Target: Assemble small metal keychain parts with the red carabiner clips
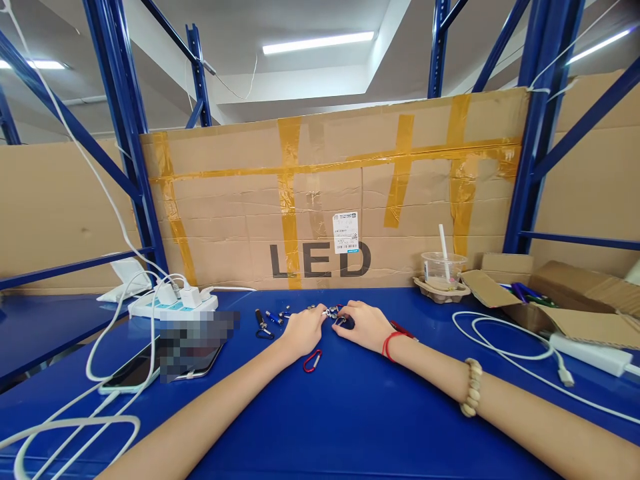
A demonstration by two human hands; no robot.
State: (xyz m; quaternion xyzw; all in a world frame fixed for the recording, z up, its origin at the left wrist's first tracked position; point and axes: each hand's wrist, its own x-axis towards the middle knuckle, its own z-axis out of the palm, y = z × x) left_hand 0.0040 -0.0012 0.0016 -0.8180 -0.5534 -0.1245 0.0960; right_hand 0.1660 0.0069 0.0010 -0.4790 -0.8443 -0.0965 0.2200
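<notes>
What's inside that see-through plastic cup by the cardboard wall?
A white straw stands in the clear cup, and the bottom holds a little pale drink. The cup sits in a brown pulp tray, whose rim hides the very base of the cup.

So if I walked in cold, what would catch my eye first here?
Probably the big taped cardboard sheet printed "LED", standing across the back of the blue table. Next, the left hand and right hand meeting mid-table over a cluster of small metal parts, with a red carabiner lying just in front of them. Off to the left, white cables sprawl from a power strip.
</notes>
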